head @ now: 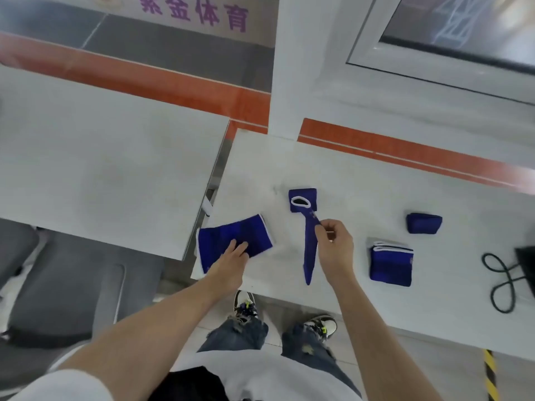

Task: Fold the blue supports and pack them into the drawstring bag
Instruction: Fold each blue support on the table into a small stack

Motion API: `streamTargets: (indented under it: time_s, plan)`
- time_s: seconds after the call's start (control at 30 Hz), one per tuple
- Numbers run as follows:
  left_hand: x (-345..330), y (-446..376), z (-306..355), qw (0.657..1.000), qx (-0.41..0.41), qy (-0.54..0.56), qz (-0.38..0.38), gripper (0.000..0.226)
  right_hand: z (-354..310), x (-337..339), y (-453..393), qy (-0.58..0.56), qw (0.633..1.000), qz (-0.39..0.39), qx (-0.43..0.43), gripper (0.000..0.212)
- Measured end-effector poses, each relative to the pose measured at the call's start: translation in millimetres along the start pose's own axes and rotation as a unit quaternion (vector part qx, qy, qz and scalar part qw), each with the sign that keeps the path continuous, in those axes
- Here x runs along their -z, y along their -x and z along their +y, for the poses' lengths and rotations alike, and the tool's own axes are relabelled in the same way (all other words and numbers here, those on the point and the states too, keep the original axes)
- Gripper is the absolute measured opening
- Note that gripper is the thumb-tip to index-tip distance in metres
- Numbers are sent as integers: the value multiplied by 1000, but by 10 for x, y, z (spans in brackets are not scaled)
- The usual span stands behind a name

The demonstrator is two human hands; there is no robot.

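Observation:
A flat blue support with white edging (254,233) lies at the table's left corner, and my left hand (231,257) presses flat on it with fingers spread. My right hand (335,241) pinches the long blue strap (310,253) of a wrist support whose white-rimmed loop (302,200) rests farther back. A folded stack of blue supports (390,266) sits to the right. A small rolled blue support (424,223) lies behind that stack. The black drawstring bag (527,264) shows at the right edge, its cord (502,285) looped on the table.
The white table (376,192) has its front edge near my legs. A second white table (101,146) stands to the left across a narrow gap. A grey chair (58,285) sits below it. A wall with an orange stripe (405,151) runs along the back.

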State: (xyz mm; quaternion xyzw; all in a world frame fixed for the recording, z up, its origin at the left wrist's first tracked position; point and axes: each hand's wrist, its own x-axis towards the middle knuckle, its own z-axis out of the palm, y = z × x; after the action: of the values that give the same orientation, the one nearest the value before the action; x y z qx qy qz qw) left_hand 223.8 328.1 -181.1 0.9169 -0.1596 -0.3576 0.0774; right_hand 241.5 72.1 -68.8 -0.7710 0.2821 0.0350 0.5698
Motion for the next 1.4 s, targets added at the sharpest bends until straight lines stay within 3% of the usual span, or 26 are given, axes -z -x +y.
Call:
streamTargets:
  time_s: [0.2, 0.33, 0.4, 0.5, 0.63, 0.77, 0.83, 0.87, 0.93, 1.0, 1.13, 1.23, 1.4]
  plan:
    - [216, 93, -38, 991, -63, 111, 44, 32, 52, -27, 145, 32, 999, 0, 11, 5]
    - [241, 8, 84, 991, 19, 34, 132, 46, 97, -96, 217, 51, 998, -6, 30, 6]
    - [194, -3, 171, 994, 61, -19, 85, 61, 117, -124, 234, 55, 998, -10, 32, 6]
    - [70, -18, 223, 997, 38, -61, 36, 73, 132, -140, 234, 53, 998, -4, 31, 6]
    - [26, -53, 225, 995, -47, -81, 34, 72, 144, -113, 220, 55, 998, 6, 32, 5]
    - [141, -91, 235, 994, -70, -67, 46, 62, 161, -74, 224, 37, 999, 12, 26, 4]
    - [254, -76, 322, 996, -72, 0, 62, 54, 186, -70, 222, 24, 1000, 11, 15, 5]
    - [317, -52, 384, 990, -61, 94, 89, 48, 198, -76, 221, 16, 1000, 7, 5, 5]
    - [438, 30, 533, 930, -25, 339, 138, 38, 216, -99, 218, 11, 1000, -6, -11, 5]
    - [497, 136, 658, 828, -21, 542, 142, 35, 194, -142, 250, 29, 999, -30, -6, 6]
    - [528, 268, 802, 661, -22, 744, 96, 34, 121, -299, 376, 73, 993, -83, 49, 8]
    - [594, 315, 808, 622, -25, 779, 75, 36, 112, -402, 404, 82, 985, -125, 81, 18]
    - [627, 397, 749, 627, -17, 772, 100, 26, 83, -469, 358, 107, 971, -172, 128, 33]
